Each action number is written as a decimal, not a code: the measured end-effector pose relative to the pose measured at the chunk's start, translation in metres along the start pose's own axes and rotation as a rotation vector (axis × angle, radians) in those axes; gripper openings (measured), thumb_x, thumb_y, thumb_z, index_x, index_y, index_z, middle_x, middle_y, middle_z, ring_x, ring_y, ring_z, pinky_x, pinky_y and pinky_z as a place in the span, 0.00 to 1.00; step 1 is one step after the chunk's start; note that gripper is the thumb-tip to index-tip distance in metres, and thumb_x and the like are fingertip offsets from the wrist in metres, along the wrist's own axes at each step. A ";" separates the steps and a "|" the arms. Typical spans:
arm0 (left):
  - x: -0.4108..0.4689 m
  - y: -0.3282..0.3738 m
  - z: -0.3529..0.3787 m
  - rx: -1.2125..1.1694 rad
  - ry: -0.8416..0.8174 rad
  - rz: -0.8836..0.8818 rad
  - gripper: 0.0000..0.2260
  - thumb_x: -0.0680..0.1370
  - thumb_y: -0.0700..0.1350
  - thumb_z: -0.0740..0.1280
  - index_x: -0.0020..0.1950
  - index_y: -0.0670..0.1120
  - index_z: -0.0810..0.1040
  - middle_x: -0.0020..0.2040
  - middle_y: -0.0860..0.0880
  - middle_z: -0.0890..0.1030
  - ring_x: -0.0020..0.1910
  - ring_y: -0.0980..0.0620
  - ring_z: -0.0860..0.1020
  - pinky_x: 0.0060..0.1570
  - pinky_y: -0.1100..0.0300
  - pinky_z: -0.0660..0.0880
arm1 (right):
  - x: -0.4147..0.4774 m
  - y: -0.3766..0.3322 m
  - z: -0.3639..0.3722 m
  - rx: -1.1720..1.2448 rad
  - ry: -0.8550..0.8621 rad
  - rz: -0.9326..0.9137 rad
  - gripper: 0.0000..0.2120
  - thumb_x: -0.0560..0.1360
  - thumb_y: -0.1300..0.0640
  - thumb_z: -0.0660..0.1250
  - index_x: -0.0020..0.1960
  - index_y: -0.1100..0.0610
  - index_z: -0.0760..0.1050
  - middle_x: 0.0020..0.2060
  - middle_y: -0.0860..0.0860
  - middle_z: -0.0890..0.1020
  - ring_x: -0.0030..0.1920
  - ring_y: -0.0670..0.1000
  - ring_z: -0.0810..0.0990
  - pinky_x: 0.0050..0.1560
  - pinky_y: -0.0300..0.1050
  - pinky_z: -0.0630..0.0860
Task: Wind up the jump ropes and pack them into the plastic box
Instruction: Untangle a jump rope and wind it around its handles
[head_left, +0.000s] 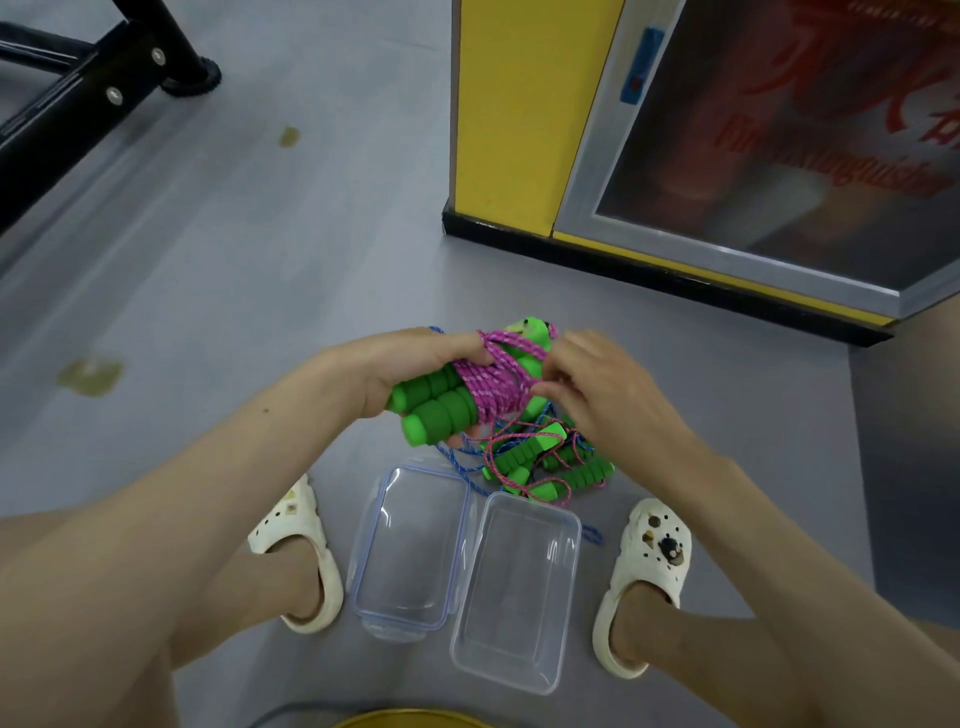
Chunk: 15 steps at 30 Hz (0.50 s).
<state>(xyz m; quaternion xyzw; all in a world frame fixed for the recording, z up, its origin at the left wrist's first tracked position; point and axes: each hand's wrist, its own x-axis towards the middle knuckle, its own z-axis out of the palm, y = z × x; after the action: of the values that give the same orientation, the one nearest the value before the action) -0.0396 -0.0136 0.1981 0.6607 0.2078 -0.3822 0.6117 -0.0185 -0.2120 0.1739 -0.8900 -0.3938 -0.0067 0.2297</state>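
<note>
My left hand (410, 371) grips a jump rope (441, 402) by its two green foam handles, which are held side by side with pink cord wound round them. My right hand (597, 387) pinches the pink cord at the right side of the bundle. Under the hands, a tangled pile of more jump ropes (550, 470) with green handles and pink and blue cords lies on the floor. A clear plastic box (519, 670) stands open and empty between my feet, its clear lid (374, 582) lying to its left.
I am squatting on a grey floor, a white clog (296, 551) on the left and another white clog (644, 582) on the right. A yellow cabinet with a glass door (727, 156) stands ahead right. A black metal frame (104, 88) is at the far left.
</note>
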 end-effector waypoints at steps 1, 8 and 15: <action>0.002 0.000 0.001 -0.042 0.023 0.017 0.13 0.78 0.45 0.62 0.50 0.35 0.76 0.35 0.38 0.82 0.27 0.44 0.81 0.25 0.58 0.77 | 0.001 0.000 -0.002 0.036 0.015 0.078 0.10 0.75 0.55 0.67 0.40 0.58 0.70 0.36 0.48 0.71 0.36 0.49 0.69 0.38 0.44 0.67; 0.012 0.007 0.010 -0.279 0.111 0.104 0.14 0.78 0.47 0.63 0.52 0.37 0.75 0.38 0.36 0.83 0.30 0.42 0.81 0.28 0.55 0.80 | 0.012 -0.003 -0.006 0.751 0.229 0.645 0.04 0.78 0.64 0.63 0.44 0.63 0.72 0.38 0.55 0.81 0.36 0.47 0.83 0.40 0.37 0.79; 0.018 -0.004 0.013 -0.278 0.126 0.157 0.15 0.80 0.48 0.61 0.53 0.35 0.75 0.40 0.34 0.82 0.33 0.41 0.81 0.35 0.52 0.81 | 0.017 -0.005 -0.011 0.874 0.299 0.725 0.05 0.79 0.61 0.61 0.45 0.56 0.69 0.40 0.58 0.82 0.37 0.52 0.85 0.38 0.44 0.82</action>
<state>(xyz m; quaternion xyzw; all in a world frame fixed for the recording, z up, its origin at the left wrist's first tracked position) -0.0349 -0.0291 0.1827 0.6065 0.2442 -0.2586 0.7111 -0.0088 -0.2018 0.1890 -0.7802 0.0063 0.1098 0.6158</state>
